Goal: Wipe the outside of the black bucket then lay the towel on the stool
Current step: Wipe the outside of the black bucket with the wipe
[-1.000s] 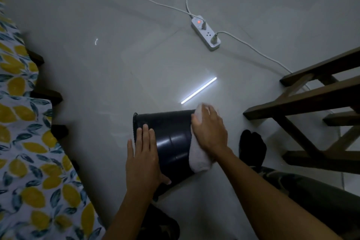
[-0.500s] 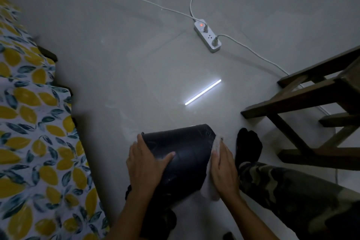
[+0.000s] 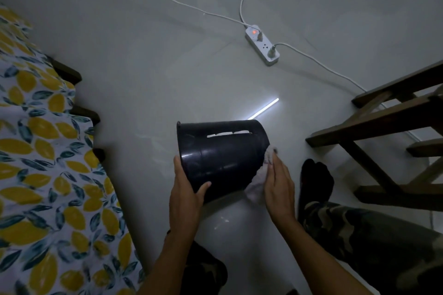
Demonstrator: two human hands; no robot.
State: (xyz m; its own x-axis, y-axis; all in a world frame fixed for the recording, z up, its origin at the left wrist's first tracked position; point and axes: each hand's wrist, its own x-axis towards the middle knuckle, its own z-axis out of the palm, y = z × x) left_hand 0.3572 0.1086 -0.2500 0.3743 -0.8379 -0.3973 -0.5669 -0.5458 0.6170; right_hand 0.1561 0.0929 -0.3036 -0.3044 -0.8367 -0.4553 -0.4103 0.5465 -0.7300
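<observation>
Left grip curled round bucket wall | right grip flat, pressing towel against base

Grey floor, white power strip, wooden stool

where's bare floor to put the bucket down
Free: the wide floor between the lemon-print cloth and the power strip, beyond the bucket. Crowded on the right: wooden stool, cord, socked foot.
</observation>
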